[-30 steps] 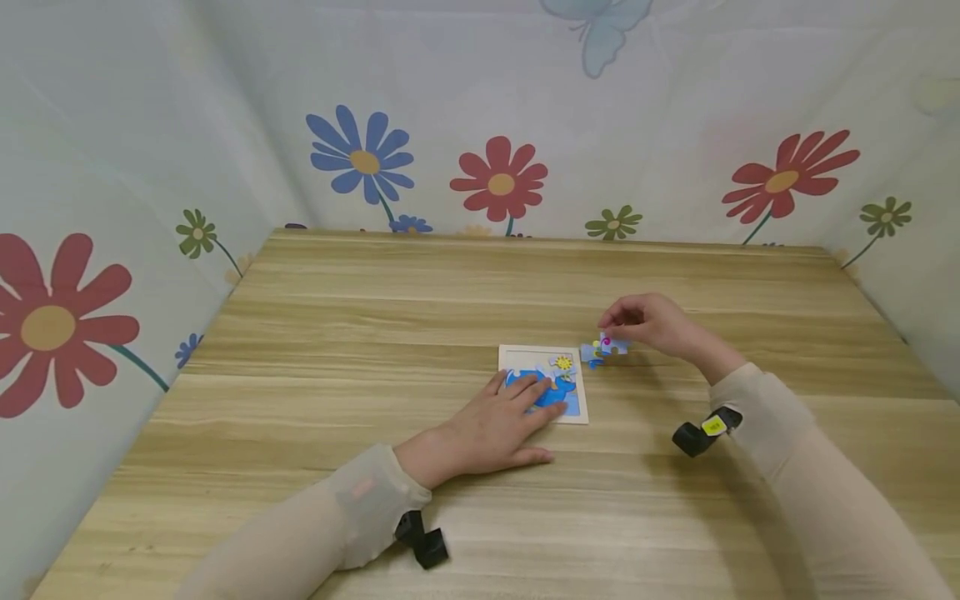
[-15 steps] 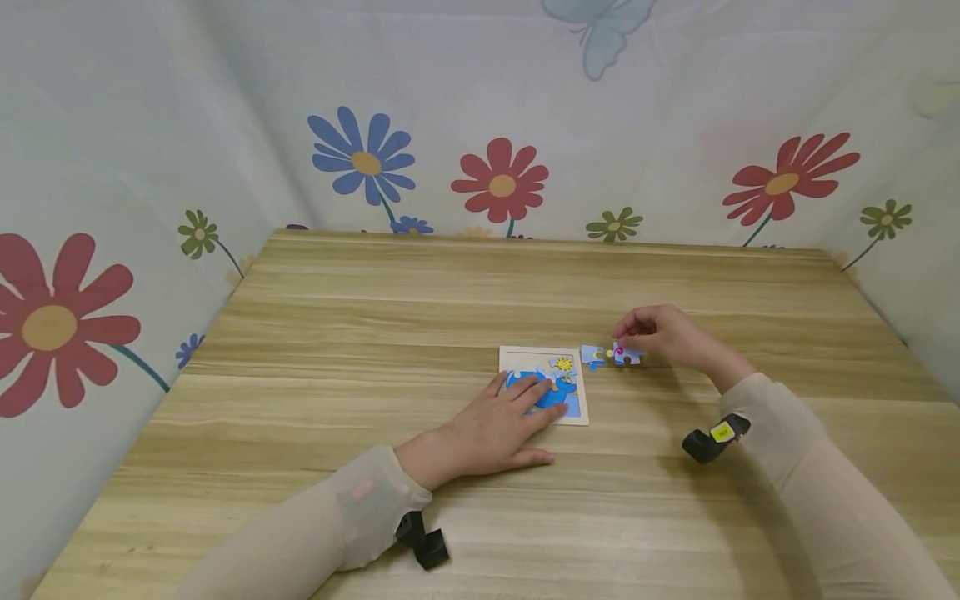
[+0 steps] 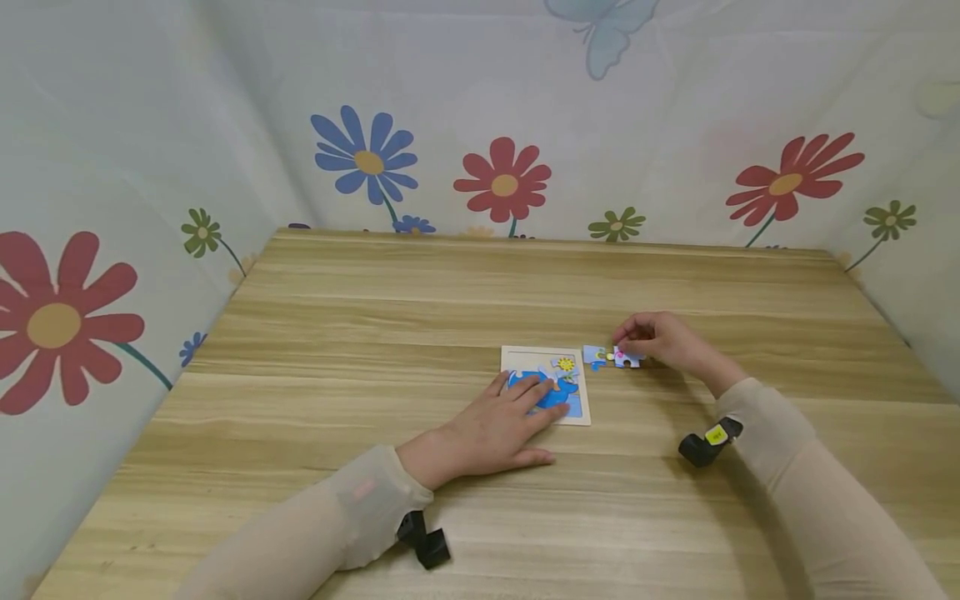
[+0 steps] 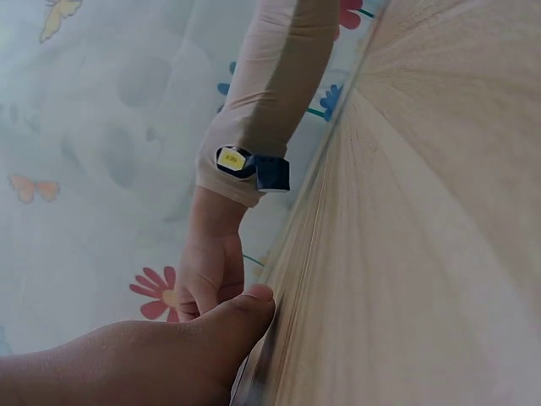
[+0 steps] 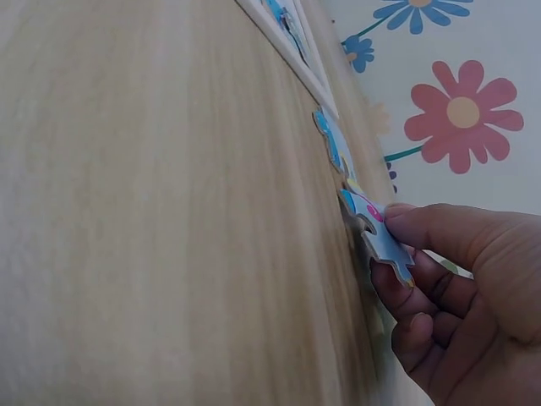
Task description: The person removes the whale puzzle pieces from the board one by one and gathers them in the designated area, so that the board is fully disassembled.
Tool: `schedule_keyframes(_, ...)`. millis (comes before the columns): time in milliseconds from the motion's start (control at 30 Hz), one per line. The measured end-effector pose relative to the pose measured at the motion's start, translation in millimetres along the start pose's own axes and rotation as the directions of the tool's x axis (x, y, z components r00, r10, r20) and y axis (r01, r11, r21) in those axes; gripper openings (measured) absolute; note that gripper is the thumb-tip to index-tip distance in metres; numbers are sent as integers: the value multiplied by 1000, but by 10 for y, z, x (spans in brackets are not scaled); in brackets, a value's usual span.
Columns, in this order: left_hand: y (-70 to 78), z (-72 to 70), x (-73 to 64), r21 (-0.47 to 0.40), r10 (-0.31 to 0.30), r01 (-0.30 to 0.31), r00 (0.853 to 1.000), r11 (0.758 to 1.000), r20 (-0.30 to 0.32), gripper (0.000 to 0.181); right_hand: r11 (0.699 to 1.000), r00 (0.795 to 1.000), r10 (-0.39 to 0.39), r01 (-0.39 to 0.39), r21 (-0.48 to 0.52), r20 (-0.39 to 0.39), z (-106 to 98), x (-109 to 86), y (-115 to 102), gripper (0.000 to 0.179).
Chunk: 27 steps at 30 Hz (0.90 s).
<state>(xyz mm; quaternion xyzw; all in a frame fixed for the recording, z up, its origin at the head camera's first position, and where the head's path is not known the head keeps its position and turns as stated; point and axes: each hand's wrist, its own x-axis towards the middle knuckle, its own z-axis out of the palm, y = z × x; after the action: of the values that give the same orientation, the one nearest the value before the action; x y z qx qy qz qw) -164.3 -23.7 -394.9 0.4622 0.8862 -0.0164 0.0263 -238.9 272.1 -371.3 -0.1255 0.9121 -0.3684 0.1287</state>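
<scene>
My left hand (image 3: 491, 429) lies spread over a small square puzzle board (image 3: 517, 351) with a pale wooden frame, its fingers straight across the blue picture. Parts of the picture, including a yellow sun (image 3: 566, 364), show past the fingertips. Just right of the board my right hand (image 3: 663, 340) pinches a light blue puzzle piece (image 5: 379, 227) with a pink swirl between thumb and fingers. The right wrist view shows that piece tilted close over the table. Between it and the board's corner lies another blue puzzle piece (image 3: 594, 355) on the wood.
The wood-grain table (image 3: 360, 333) spreads around the board on all sides. Behind it hangs a white curtain (image 3: 645, 125) printed with flowers. Each forearm wears a beige sleeve (image 3: 780, 433) with a black wrist camera (image 3: 701, 448).
My right hand has moved slightly right and nearer, lowering the pinched puzzle piece toward the table beside the other piece. My left hand has stayed on the board.
</scene>
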Motion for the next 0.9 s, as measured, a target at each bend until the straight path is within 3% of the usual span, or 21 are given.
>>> schedule_keyframes(333,-6,2,-11,24,18,-17,999,1000,-31,66,998,999,-9,7,-64,-37,39,38,37,17)
schedule_keyframes(900,-3,-6,-13,11,13,-13,1000,1000,-21,66,989,994,-30,15,-148,-101,59,27,9,14)
